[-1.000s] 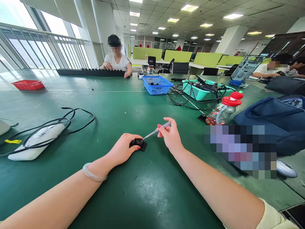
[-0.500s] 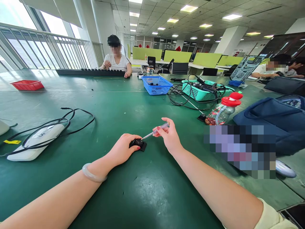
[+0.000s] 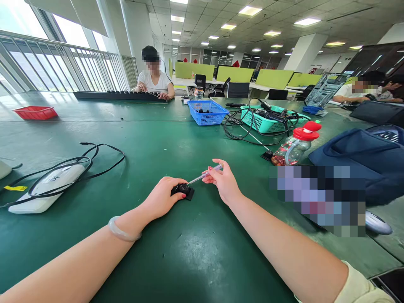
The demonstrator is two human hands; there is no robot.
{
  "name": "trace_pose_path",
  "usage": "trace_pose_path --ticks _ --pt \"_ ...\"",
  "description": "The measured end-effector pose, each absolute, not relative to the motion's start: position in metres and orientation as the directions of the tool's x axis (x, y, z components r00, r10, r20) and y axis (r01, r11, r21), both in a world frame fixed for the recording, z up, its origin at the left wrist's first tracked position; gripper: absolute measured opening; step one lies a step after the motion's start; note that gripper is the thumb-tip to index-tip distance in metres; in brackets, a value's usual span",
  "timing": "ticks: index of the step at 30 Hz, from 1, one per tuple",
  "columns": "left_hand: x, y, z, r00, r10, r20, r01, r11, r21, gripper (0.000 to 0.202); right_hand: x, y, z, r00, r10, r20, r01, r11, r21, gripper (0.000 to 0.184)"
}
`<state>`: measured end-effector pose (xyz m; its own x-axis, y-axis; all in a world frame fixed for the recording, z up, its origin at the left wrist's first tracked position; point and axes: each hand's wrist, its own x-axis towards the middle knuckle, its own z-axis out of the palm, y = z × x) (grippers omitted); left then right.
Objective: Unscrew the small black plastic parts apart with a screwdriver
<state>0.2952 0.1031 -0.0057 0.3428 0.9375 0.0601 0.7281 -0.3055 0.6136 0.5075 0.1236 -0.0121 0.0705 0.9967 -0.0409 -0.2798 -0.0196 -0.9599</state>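
Note:
A small black part (image 3: 184, 190) rests on the green table (image 3: 176, 261) at the centre. My left hand (image 3: 163, 196) is closed over its left side, pressing it down; a pale bangle circles that wrist. My right hand (image 3: 223, 182) pinches the clear handle of a thin screwdriver (image 3: 204, 175). The metal tip of the tool touches the top of the black part, and the shaft slants up to the right.
A white device wrapped in black cable (image 3: 47, 185) lies at the left. A red-capped bottle (image 3: 295, 147), a dark blue bag (image 3: 356, 158), a blue basket (image 3: 207, 112) and a teal tray of cables (image 3: 268, 120) sit to the right and behind. A red tray (image 3: 36, 112) stands far left. Other people sit at the far edge and far right.
My right hand and the screwdriver handle have dropped slightly and shifted a little left. My left hand and the black part have stayed put.

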Motion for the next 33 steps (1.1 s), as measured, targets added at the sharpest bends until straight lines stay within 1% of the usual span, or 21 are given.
trace_pose_path --ticks 6,9,21,24,30,33 --pt "0.294 0.104 -0.0077 0.366 0.929 0.06 0.715 -0.322 0.62 0.034 0.5067 0.1224 -0.0099 0.078 0.989 -0.125 -0.34 -0.091 -0.936 0.031" --pt "0.2941 0.1038 -0.0088 0.368 0.928 0.061 0.716 -0.325 0.618 0.034 0.5065 0.1231 -0.0105 0.075 0.985 -0.152 -0.367 -0.115 -0.923 0.029" --pt "0.2942 0.1035 -0.0074 0.373 0.925 0.069 0.705 -0.331 0.627 0.035 0.509 0.1267 -0.0179 0.051 0.991 -0.12 -0.401 -0.09 -0.912 0.04" --pt "0.2941 0.1033 -0.0079 0.364 0.929 0.069 0.707 -0.324 0.629 0.036 0.5097 0.1271 -0.0191 0.042 0.994 -0.102 -0.408 -0.076 -0.91 0.041" --pt "0.2943 0.1022 -0.0066 0.358 0.932 0.056 0.705 -0.309 0.639 0.037 0.5102 0.1264 -0.0181 0.045 0.991 -0.126 -0.425 -0.095 -0.9 0.043" --pt "0.2948 0.102 -0.006 0.354 0.934 0.045 0.712 -0.301 0.634 0.037 0.5089 0.1249 -0.0176 0.019 0.994 -0.11 -0.418 -0.092 -0.904 0.044"
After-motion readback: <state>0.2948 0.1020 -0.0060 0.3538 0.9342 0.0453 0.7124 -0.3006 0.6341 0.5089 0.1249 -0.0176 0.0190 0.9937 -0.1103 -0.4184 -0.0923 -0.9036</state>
